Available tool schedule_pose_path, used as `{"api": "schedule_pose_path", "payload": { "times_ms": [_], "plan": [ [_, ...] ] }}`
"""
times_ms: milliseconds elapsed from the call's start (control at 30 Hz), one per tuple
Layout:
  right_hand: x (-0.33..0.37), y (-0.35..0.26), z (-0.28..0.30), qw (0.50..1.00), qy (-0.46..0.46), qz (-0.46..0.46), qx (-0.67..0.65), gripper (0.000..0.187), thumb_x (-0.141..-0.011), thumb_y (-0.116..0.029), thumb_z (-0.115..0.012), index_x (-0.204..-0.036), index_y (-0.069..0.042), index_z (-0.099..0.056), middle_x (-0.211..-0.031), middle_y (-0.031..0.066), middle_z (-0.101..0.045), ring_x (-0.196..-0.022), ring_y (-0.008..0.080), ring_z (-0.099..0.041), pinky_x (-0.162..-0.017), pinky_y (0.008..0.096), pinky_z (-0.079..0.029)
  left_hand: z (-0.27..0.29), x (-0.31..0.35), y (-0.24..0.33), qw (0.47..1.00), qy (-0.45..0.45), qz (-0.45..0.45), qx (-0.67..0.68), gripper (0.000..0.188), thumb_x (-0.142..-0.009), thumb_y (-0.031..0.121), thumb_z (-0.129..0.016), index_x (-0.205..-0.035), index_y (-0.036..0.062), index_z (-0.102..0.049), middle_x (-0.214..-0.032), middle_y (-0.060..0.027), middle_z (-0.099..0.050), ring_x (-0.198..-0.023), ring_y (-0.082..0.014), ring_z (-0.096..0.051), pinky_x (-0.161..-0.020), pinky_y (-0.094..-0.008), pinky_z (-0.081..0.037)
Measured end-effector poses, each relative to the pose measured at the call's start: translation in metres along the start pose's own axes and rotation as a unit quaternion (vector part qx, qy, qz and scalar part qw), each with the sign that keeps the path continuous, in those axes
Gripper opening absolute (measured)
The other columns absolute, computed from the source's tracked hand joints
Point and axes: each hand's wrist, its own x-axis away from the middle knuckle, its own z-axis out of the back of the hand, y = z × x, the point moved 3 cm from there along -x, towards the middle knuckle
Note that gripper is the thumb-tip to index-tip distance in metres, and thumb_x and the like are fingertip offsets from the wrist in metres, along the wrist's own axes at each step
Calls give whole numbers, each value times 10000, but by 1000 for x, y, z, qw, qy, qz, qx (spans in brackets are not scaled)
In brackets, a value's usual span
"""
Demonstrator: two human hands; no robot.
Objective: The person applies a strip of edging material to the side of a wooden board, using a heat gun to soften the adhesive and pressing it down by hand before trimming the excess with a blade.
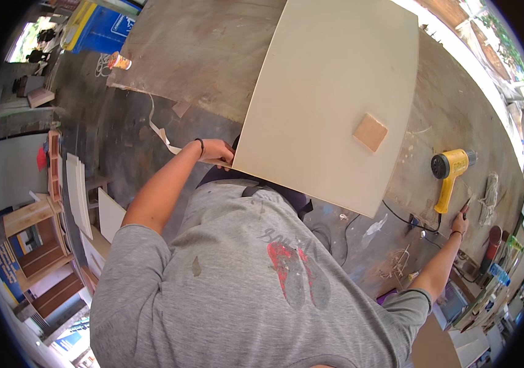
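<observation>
A large pale cream panel (329, 92) lies on the workbench, its near edge against my body. At its near left corner, my left hand (216, 150) is closed with bent fingers on a thin pale strip (165, 138), whose loose end trails off to the far left. Out to the right, my right hand (460, 222) is closed beside the handle of a yellow heat gun (451, 175), apart from it. A slim pointed tip shows past the right fingers; what it belongs to is too small to make out. On the panel rests a small square wooden block (370, 132).
The brown workbench (194, 49) carries a small orange-and-white cup (119, 61) at its far left. A bundle of pale string (489, 199) lies right of the heat gun, whose black cord (412, 222) runs nearby. Wooden cabinet frames (38, 239) stand at the left.
</observation>
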Motion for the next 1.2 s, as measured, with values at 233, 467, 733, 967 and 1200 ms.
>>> {"api": "schedule_pose_path", "payload": {
  "times_ms": [233, 467, 733, 967, 1200],
  "plan": [
    [162, -78, 37, 790, -75, -74, -604, 260, -842, -149, -616, -1078, -53, -564, -803, 38, -595, -733, 148, -592, -593, 290, -459, 16, 2, 9, 986, -120, -63, -100, 320, -772, 259, -592, -956, 13, -680, -863, -49, -687, -752, -142, -613, -728, -291, -482],
    [418, -272, 38, 681, -257, -35, -685, 369, -944, -383, -521, -1176, -96, -499, -699, -13, -477, -617, 110, -478, -566, 278, -444, 23, 0, 18, 950, -170, -95, -243, 385, -855, 324, -537, -1039, 7, -658, -1022, -132, -660, -979, -205, -586, -894, -304, -419],
    [637, -394, -5, 838, -412, -146, -327, 283, -951, -250, -504, -1184, -100, -445, -688, 16, -516, -502, 106, -514, -488, 249, -457, 11, -25, 3, 923, -373, -62, -75, 352, -915, 330, -494, -1034, 17, -599, -792, -22, -587, -634, -99, -530, -610, -253, -451],
    [694, -469, 1, 893, -433, 101, 73, 352, -875, -158, -533, -1206, -101, -428, -724, 198, -618, -649, 402, -598, -588, 452, -458, -13, -50, -37, 822, -537, 52, 184, 142, -960, 221, -433, -929, 92, -482, -699, 41, -483, -542, -74, -449, -513, -213, -377],
    [700, -491, -20, 885, -398, 139, 199, 280, -857, -169, -503, -1135, -142, -476, -697, 182, -617, -655, 388, -604, -595, 482, -463, -10, -26, -29, 829, -461, 78, 306, 150, -943, 202, -458, -872, 71, -477, -674, 49, -443, -481, -36, -354, -443, -183, -271]
  ]
}}
